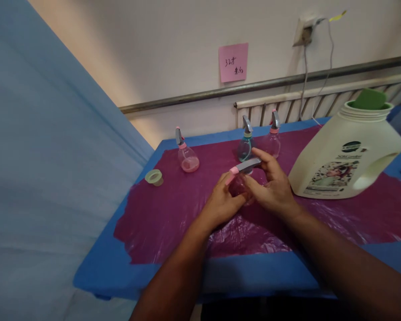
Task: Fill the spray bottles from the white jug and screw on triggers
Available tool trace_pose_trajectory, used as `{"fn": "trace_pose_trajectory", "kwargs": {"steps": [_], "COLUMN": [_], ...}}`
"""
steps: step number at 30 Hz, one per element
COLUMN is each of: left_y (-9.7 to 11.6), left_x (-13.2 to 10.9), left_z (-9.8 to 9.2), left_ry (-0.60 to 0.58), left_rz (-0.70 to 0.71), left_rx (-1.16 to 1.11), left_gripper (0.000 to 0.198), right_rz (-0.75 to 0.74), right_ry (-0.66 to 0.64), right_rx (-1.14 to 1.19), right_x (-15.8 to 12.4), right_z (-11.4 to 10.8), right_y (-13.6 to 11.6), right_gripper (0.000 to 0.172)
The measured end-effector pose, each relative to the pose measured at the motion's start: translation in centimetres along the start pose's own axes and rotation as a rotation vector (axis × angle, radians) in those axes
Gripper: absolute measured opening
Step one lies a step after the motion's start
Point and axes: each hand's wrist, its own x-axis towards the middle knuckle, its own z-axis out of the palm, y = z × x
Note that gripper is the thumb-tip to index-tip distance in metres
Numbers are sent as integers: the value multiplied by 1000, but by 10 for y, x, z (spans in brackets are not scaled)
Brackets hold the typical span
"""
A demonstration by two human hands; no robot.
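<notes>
A small clear-pink spray bottle (248, 166) with a grey and pink trigger head stands in front of me, between my two hands. My left hand (221, 203) is closed around the left side of its body, close to the pink nozzle end. My right hand (270, 185) grips it from the right, with the thumb below the head and the fingers around the head's grey back end. The hands hide most of the bottle's body, so its contents are hard to make out.
Left of my hands stand a pink-liquid spray bottle (189, 161) and a pale green cup-shaped piece (153, 176). Behind are a teal spray bottle (245, 149) and another pink one (274, 141). A large cream jug (334, 156) rises at right. Purple plastic sheeting (173, 218) covers the blue table (100, 267).
</notes>
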Motion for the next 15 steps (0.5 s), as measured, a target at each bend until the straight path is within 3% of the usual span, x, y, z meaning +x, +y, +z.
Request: {"fn": "trace_pose_trajectory", "kwargs": {"steps": [4,12,15], "left_y": [-1,6,4], "left_x": [-1,-4,-5], "left_z": [-1,-4,0], "left_ry": [5,-20,4], "left_rz": [25,-12,-6], "left_rx": [0,170,189], "left_gripper": [67,76,81], "right_rz": [-93,-325,-356], "right_ry": [121,486,450], "right_rx": [113,133,114], "right_x": [5,28,29], "right_z": [-5,-33,-38], "right_y": [-14,-74,-84], "right_gripper": [75,55,62]}}
